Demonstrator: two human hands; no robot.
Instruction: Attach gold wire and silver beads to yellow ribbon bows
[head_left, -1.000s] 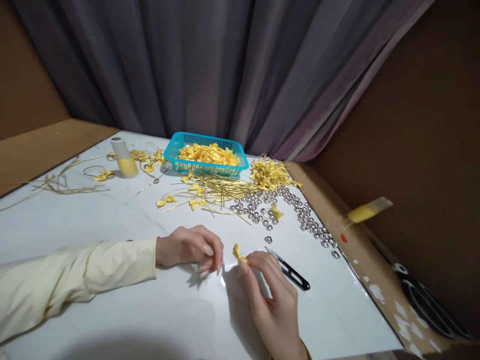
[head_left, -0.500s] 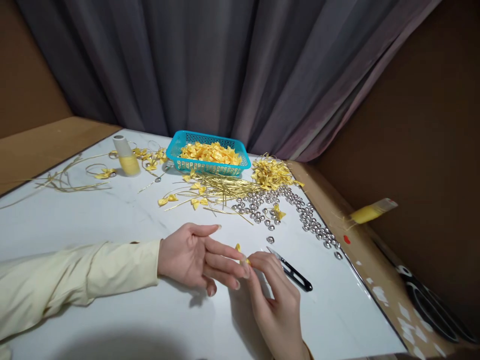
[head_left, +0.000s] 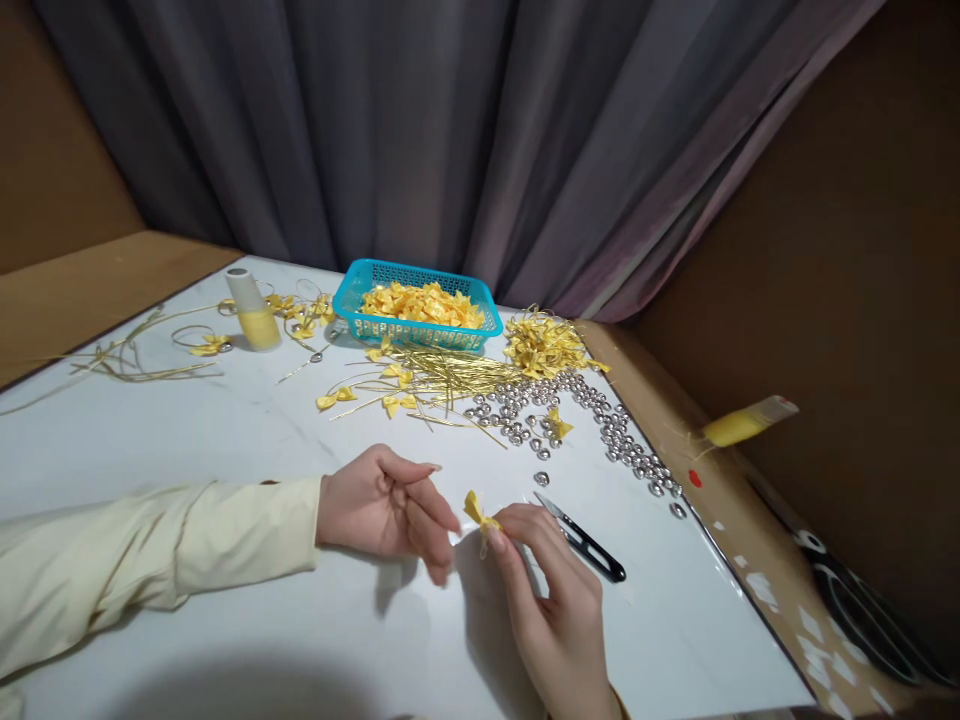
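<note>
Between the thumb and fingers of my right hand (head_left: pixel 551 590) a small yellow ribbon bow (head_left: pixel 477 510) is pinched, with a thin strand hanging below it. My left hand (head_left: pixel 390 510) is left of the bow, palm partly up, fingers loosely bent and apart, touching nothing. Just right of my right hand, black thread snips (head_left: pixel 592 545) lie on the white table (head_left: pixel 285 620). Beyond the hands are silver rings (head_left: pixel 517 400), a bundle of gold cords (head_left: pixel 457 372) and several loose yellow bows (head_left: pixel 397 405).
A blue basket (head_left: pixel 416 335) full of yellow bows stands at the back. A bottle with yellow content (head_left: pixel 259 315) stands left of it. Right of the basket is a pile of yellow bows (head_left: pixel 546 345). Black scissors (head_left: pixel 862 610) and a yellow thread spool (head_left: pixel 750 420) are off the table's right edge.
My left hand has drawn back from the bow and its fingers have curled. The bow stays in my right hand, now more in sight.
</note>
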